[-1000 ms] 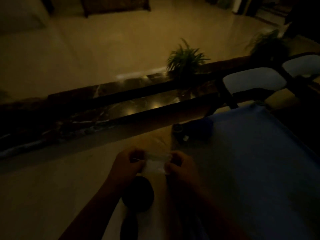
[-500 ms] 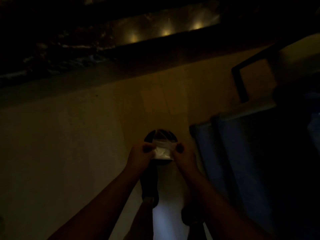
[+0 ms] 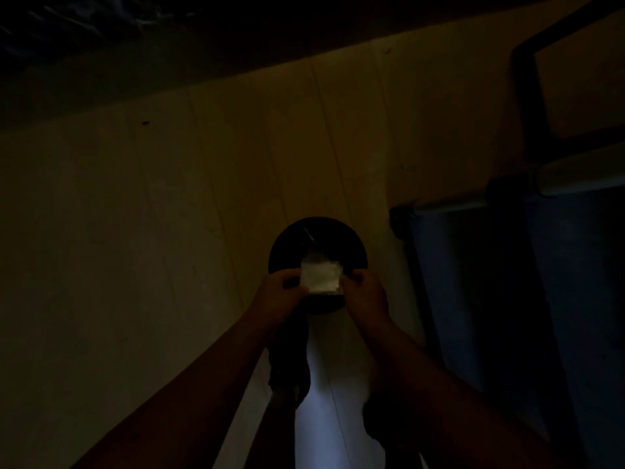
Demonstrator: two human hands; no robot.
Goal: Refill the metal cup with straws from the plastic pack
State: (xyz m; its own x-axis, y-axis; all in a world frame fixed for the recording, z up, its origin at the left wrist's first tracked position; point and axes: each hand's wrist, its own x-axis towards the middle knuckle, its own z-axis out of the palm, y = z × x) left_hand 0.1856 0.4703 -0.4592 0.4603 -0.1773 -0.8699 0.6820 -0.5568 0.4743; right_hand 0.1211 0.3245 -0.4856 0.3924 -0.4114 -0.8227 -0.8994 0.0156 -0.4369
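The scene is very dark. I hold a small clear plastic pack with pale contents between both hands. My left hand pinches its left edge and my right hand pinches its right edge. Directly below and behind the pack sits a dark round object on the pale floor, seen from above; I cannot tell whether it is the metal cup. Single straws cannot be made out in the dim light.
A blue fabric surface with a metal tube frame stands to the right. A dark frame is at the upper right. Dark shoes show below my hands on the pale tiled floor.
My view has tilted down from the room to the floor. Both hands still hold the pack and have come over the dark round object.
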